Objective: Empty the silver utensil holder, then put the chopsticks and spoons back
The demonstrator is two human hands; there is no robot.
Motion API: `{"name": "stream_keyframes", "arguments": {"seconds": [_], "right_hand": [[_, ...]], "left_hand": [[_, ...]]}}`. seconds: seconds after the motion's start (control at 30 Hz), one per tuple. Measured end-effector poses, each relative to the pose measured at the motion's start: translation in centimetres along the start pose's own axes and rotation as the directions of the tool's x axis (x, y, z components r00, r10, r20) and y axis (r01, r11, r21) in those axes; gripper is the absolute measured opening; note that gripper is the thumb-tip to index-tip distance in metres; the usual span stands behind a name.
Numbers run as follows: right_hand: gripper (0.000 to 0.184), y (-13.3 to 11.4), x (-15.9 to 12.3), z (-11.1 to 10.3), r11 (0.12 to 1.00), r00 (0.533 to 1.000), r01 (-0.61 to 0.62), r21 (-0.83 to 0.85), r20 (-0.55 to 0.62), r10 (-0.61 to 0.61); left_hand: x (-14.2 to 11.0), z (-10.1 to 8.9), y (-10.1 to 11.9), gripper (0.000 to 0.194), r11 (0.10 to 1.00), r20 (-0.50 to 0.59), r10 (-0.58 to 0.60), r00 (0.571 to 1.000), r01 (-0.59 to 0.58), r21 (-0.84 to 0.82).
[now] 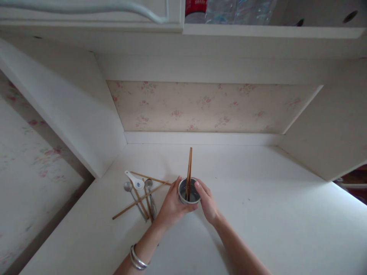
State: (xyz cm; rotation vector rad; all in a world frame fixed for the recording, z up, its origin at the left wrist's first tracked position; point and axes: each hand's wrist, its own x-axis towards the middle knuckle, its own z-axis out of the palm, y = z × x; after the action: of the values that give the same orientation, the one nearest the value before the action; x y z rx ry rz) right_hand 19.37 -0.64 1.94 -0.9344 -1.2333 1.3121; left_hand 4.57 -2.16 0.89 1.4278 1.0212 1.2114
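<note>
A round metal cup (194,197) with a pale rim is held between both hands at the middle of the white tabletop. A pair of wooden chopsticks (189,164) stands in it, their upper ends close together above the rim. My left hand (173,204) wraps round the cup's left and near side. My right hand (207,198) is closed on its right side, thumb at the rim. Left of the cup lie a white ceramic spoon (137,181), metal spoons (148,184) and several loose wooden chopsticks (134,205), some crossing. My left forearm and hand hide part of this pile.
The white tabletop (258,221) runs between side panels on the left (71,107) and right (329,126). Behind it is a floral-papered back (206,107). Overhead, a cabinet shelf (272,32) holds clear plastic packs (237,11) and a red item (195,7).
</note>
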Motion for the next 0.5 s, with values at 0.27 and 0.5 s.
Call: {"name": "stream_keyframes", "arguments": {"seconds": [0.27, 0.5], "right_hand": [[0.039, 0.2, 0.0, -0.2, 0.997, 0.998, 0.057, -0.054, -0.032, -0.058], [0.043, 0.0, -0.2, -0.2, 0.999, 0.998, 0.049, -0.024, -0.033, -0.050]], "left_hand": [[-1.0, -4.9, 3.0, 0.042, 0.773, -0.037, 0.169, 0.985, -0.109, 0.625], [-1.0, -9.9, 3.3, 0.019, 0.231, 0.003, -0.015, 1.000, 0.000, 0.973]]}}
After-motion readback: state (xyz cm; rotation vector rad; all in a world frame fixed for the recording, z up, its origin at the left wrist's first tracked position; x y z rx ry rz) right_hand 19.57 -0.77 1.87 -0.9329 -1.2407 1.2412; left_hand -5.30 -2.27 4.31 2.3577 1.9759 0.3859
